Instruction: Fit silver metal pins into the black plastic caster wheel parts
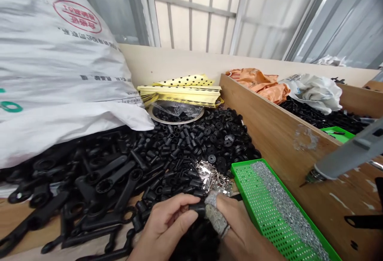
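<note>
My left hand (167,223) pinches a short black plastic cylinder (197,210) between thumb and forefinger. At its right end, my right hand (239,223) is closed, with grey wraps (217,219) on its fingers. What the right fingers hold is partly hidden; a dark piece shows beyond them. Just past the hands lies a pile of small shiny metal clips (214,177). Loose black cylinders (176,139) spread behind it, beside round black knobs (227,141). Long black handle-like parts with ringed ends (119,177) are heaped to the left.
A green perforated tray (257,209) of small silvery screws lies at right, near a wooden partition (269,133). A grey power screwdriver (344,157) juts in from the right. A large white sack (60,73) stands left; a metal bowl (152,115) sits behind.
</note>
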The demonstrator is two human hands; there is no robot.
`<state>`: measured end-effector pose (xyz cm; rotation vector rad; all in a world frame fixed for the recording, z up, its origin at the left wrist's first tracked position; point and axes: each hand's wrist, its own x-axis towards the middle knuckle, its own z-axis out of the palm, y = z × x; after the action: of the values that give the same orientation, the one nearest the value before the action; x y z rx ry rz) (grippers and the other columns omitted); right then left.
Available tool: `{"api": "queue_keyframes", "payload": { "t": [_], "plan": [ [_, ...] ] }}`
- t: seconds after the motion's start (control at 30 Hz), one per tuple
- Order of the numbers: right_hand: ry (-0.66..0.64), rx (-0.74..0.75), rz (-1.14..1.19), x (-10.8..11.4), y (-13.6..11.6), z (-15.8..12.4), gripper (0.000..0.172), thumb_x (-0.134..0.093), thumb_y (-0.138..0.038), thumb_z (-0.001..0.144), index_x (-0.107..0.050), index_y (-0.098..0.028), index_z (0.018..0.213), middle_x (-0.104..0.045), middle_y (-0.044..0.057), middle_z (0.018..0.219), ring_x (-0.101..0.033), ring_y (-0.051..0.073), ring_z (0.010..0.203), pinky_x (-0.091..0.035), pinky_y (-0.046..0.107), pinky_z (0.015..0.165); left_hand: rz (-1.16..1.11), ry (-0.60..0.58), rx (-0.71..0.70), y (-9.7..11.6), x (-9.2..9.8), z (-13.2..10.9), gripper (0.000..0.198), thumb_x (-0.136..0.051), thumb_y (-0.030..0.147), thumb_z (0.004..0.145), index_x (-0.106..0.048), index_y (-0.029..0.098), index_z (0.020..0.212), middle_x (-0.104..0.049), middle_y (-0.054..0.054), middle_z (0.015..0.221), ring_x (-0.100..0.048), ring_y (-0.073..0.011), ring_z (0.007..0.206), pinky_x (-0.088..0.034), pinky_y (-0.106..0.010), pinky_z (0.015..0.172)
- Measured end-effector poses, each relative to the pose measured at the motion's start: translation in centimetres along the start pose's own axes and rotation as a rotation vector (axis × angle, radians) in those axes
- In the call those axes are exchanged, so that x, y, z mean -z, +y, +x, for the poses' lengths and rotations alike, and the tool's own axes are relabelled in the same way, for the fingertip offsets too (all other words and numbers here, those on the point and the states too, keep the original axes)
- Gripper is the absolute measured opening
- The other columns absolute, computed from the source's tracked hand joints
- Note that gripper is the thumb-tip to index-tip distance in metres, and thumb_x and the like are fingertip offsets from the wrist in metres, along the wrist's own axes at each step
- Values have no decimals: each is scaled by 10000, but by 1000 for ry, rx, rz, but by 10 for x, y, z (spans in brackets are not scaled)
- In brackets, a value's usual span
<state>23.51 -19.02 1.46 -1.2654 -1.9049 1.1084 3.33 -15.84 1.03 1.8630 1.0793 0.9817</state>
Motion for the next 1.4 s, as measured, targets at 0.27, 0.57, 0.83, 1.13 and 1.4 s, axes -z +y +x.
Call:
{"api": "queue_keyframes", "payload": {
  "t": [0.27, 0.57, 0.83, 1.13, 1.4],
  "plan": [
    [122, -121, 79, -25, 36, 1, 328, -421, -284, 923, -485, -294, 1244, -540, 65, 1236, -484, 271, 1139, -373, 430, 974, 39, 26, -154, 4, -1, -4, 158, -528, 232, 877, -648, 234, 980, -683, 4, 781, -619, -139, 650, -481, -197, 612],
    [-19, 113, -485, 5, -27, 80, 156, -376, -93, 880, -473, -198, 815, -561, 3, 836, -525, 149, 781, -415, 260, 689, 298, -107, -199, -10, 58, 55, 165, -568, 179, 833, -670, 202, 960, -682, -32, 944, -602, -186, 917, -468, -281, 840],
    [-119, 325, -932, 3, -5, 139, 174, -462, -56, 828, -553, -165, 929, -530, 70, 1010, -452, 205, 907, -403, 308, 736, 461, 16, -68, -47, 82, 57, 198, -514, 234, 863, -667, 198, 984, -710, -37, 933, -644, -206, 885, -500, -323, 817],
    [-268, 514, -1116, -12, 0, 172, 143, -532, -138, 824, -631, -184, 917, -506, 86, 1061, -398, 250, 995, -396, 367, 779, 490, -21, -71, -65, 72, 40, 205, -504, 171, 823, -671, 219, 934, -743, -24, 920, -680, -193, 857, -527, -281, 784],
    [-254, 478, -1144, 8, 7, 167, 148, -531, -118, 798, -610, -168, 913, -519, 83, 1063, -407, 238, 988, -391, 361, 790, 498, -43, -58, -69, 68, 43, 226, -517, 125, 802, -672, 213, 942, -734, -25, 893, -668, -194, 849, -528, -289, 772]
  ]
}}
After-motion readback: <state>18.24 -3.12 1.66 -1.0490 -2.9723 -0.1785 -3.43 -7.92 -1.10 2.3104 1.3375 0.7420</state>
